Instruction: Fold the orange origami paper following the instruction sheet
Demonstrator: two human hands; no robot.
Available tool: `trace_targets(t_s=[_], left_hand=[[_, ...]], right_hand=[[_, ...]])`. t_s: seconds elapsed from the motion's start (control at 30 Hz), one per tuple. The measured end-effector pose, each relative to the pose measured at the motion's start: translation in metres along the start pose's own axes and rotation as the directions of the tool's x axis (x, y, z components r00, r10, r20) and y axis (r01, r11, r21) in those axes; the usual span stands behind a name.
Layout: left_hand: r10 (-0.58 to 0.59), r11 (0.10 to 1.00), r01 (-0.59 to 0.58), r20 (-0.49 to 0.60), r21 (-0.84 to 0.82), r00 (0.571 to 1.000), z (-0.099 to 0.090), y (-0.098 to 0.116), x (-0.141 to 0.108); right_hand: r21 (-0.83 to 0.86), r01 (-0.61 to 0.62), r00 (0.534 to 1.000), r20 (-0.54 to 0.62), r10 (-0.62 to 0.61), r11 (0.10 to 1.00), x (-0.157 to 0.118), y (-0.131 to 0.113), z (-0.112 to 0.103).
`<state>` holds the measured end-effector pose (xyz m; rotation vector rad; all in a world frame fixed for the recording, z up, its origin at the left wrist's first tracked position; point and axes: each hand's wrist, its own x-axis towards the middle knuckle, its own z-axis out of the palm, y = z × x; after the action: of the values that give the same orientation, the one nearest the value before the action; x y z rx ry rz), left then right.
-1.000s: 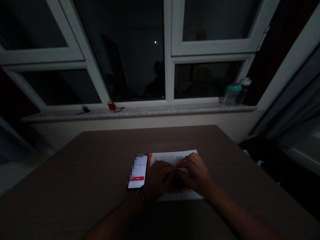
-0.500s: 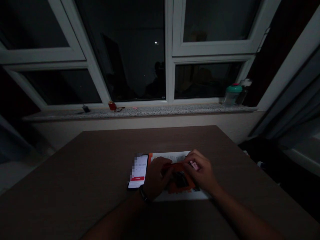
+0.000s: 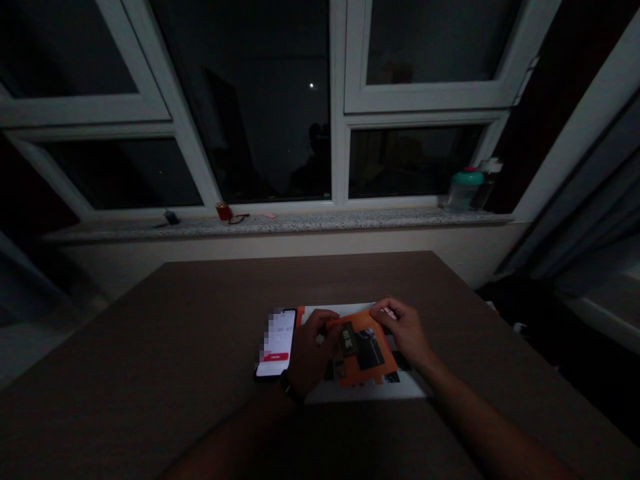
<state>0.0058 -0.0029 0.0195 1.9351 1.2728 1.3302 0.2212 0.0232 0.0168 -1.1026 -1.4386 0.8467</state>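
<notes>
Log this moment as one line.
left hand: at left side of orange paper; right hand: holding its far right corner; beneath: printed sheet; lit phone: left of sheet

Phone screen part pixelated, forearms cut off, orange paper — partly behind left hand

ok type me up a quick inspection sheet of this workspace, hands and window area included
Surface: brown rectangular table, dimly lit.
Job's things: orange printed paper piece with a jagged lower edge, over a white printed paper sheet; contact between them unclear.
Clutter: black slim phone with a lit screen, left of the white sheet.
Hands: right hand pinches the orange piece's upper right corner; left hand is at its left edge, grip too dark to judge.
Cables: nothing seen.
Surroundings: speckled stone windowsill bearing a small red container and a clear container with a teal lid; white-framed window with dark panes.
</notes>
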Motion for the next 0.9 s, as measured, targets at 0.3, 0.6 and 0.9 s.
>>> trace_targets(t_s=[0.3, 0.6, 0.9], left_hand=[[-0.13, 0.976, 0.148, 0.117, -0.159, 0.985, 0.007, -0.015, 0.003], [-0.193, 0.98, 0.198, 0.205, -0.002, 0.959, 0.008, -0.025, 0.007], [-0.193, 0.968, 0.147, 0.23, 0.202, 0.954, 0.008, -0.037, 0.009]], right_hand=[[0.06, -0.176, 0.984, 0.029, 0.175, 0.982, 0.008, 0.016, -0.001], [-0.108, -0.238, 0.96, 0.126, 0.251, 0.965, 0.012, 0.035, -0.001], [-0.428, -0.02, 0.983, 0.155, 0.095, 0.904, 0.012, 0.042, 0.003]])
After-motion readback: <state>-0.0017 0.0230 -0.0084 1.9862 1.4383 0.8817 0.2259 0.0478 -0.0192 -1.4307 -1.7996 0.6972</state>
